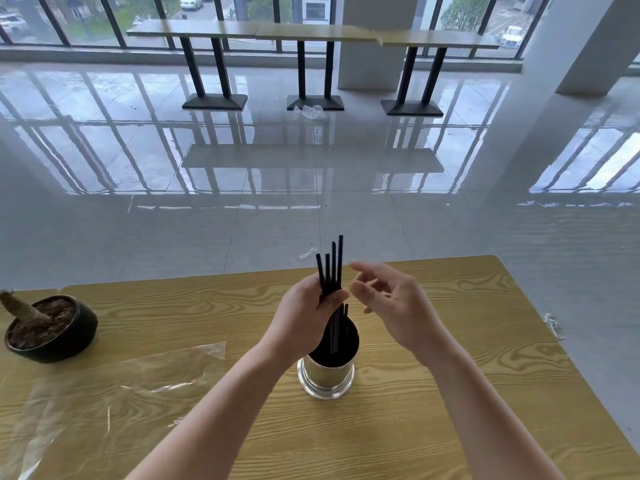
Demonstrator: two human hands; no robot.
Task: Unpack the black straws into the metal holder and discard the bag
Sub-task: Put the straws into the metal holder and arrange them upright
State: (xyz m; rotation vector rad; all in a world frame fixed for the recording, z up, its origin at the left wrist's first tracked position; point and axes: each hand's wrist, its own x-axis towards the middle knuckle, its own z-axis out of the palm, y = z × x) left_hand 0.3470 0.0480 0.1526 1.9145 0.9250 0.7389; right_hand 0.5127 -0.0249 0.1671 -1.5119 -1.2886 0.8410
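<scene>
My left hand [308,306] grips a small bunch of black straws [331,268] above the metal holder [327,375], which stands on the wooden table [450,393]. The straws' lower ends reach down into the holder's dark mouth, and their tops fan upward. Just right of the straws, my right hand [388,299] hovers with relaxed, slightly bent fingers and holds nothing. The clear plastic bag [114,386] lies flat and crumpled on the table to the left.
A dark round pot with a plant stump [48,327] sits at the table's left edge. Small bits of clear plastic lie at the table's right edge [554,325] and on the glossy floor [308,252]. High tables [311,34] stand by the far windows.
</scene>
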